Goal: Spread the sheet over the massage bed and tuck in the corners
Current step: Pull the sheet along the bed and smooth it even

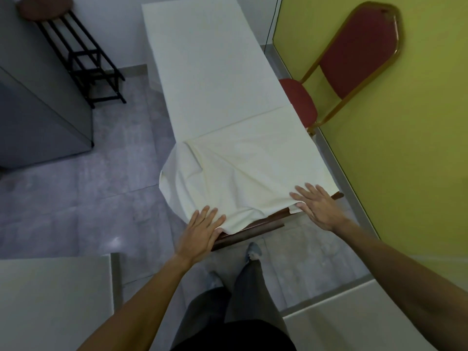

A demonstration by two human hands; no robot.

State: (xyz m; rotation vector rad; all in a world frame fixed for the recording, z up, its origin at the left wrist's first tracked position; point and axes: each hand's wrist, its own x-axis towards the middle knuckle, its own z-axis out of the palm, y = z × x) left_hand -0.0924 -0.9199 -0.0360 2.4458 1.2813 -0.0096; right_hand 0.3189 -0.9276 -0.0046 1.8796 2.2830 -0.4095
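Both hands lying flat and open on the sheet (240,160) at the bed's (253,230) near edge, left hand (200,230) and right hand (317,206) gripping nothing; cloth looking light, limp, bunching at near-left corner, best pinched at hem corners

The sheet (222,102) conceals the massage bed (253,228) except its near edge. The stool (43,7) seat is cropped by the top edge.

Red chair (354,62) (black stool (76,51) opposite)
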